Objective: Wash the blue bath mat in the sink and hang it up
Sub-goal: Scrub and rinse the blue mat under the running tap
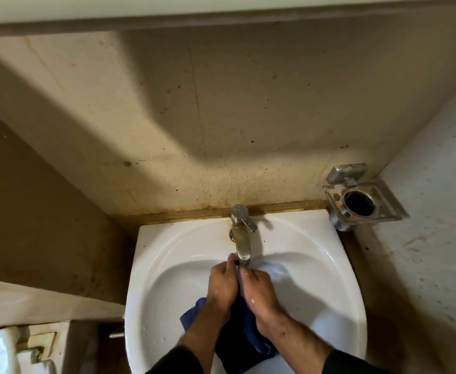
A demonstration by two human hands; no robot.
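I have both hands in the sink (316, 265), working just under the tap (241, 238). My left hand (222, 286) and right hand (257, 290) are pressed side by side, fingers curled round a bunched part of the mat (251, 333), which hangs from my grip down toward the near rim of the sink; a paler fold of it shows just right of the tap's spout. I judge this to be the washing step, rubbing the cloth between my hands. I cannot tell whether water is running. Next I would need to work along to a fresh section, then rinse and wring it before any hanging. A metal holder (361, 201) sits on the wall right of the tap.
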